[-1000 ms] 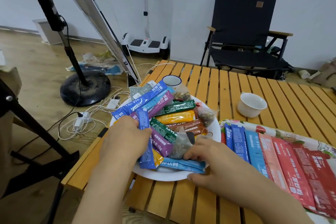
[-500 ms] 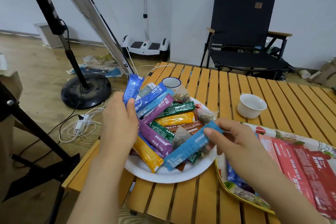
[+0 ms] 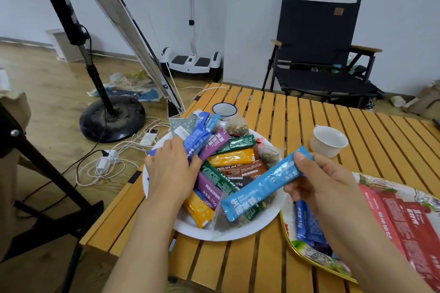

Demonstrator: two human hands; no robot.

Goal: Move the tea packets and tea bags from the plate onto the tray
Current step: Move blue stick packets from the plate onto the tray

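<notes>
- Light-blue tea packet (image 3: 264, 185) was in the R hand (image 3: 319, 181), pinched at its upper end btw thumb and curled fingers, slanting down-left, lifted above the white plate (image 3: 228, 233), its lower end over the plate's near-right part, just left of the tray.
- L hand (image 3: 170, 169) lay on the plate's left side w/ fingers reaching into the pile, curled against a dark-blue packet (image 3: 197, 140); can't tell if it really gripped it or only touched it.
- Plate sat on the table's near-left corner, still heaped: purple packet (image 3: 215, 144), green packet (image 3: 237, 144), orange packet (image 3: 232, 157), brown packet (image 3: 245, 170), a yellow packet (image 3: 198, 211) at the near edge, plus clear pyramid tea bags (image 3: 269, 156) w/ loose leaves inside.
- Floral tray (image 3: 307, 254) lay right of the plate, almost touching it; on it red packets (image 3: 404, 219) side by side and blue packets (image 3: 307, 223) at its left end, partly hidden by the R forearm.
- Slatted wooden table (image 3: 273, 266) also held a small enamel mug (image 3: 225, 110) just behind the plate and a white cup (image 3: 328, 140) further right.
- Beyond: black folding chair (image 3: 319, 50), white self-balancing scooter (image 3: 192, 59), fan stand (image 3: 112, 116) and cables w/ a power strip (image 3: 107, 159) on the floor at left.
</notes>
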